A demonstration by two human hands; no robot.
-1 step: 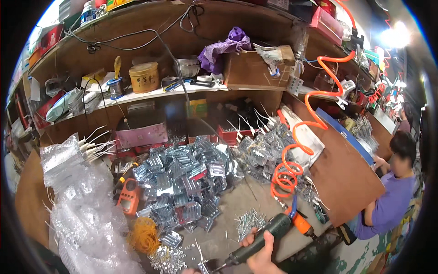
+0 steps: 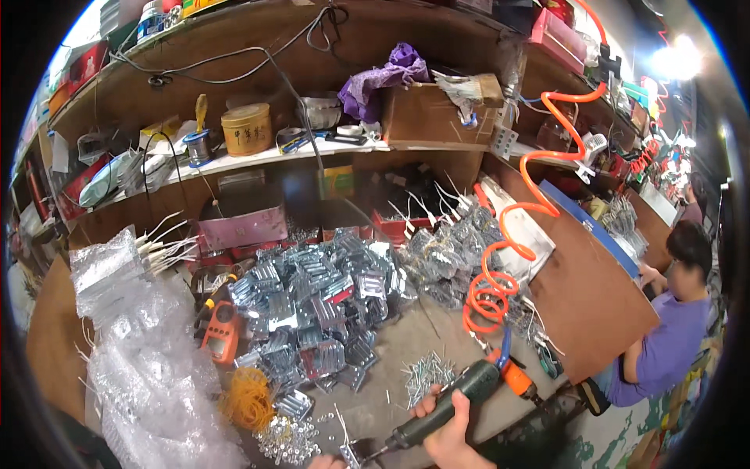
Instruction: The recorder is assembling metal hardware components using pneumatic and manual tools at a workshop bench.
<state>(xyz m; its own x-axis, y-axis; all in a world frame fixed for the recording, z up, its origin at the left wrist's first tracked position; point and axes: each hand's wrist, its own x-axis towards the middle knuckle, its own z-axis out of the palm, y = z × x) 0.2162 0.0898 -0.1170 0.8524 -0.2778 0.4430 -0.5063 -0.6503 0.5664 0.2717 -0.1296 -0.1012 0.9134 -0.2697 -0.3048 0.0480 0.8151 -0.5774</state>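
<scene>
Gripping the green driver (image 2: 449,406), right hand (image 2: 451,434) fingers wrap it; left hand (image 2: 326,462) fingers, barely visible, can't tell, near bracket (image 2: 348,454).

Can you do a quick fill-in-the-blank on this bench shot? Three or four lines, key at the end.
1. The right hand grips a dark green ____ screwdriver.
2. A coiled air hose of ____ colour runs to the tool's rear.
3. The left hand steadies a small metal bracket at the tool's ____.
4. Loose ____ lie heaped beside the tool.

Missing words: pneumatic; orange; tip; screws
</scene>
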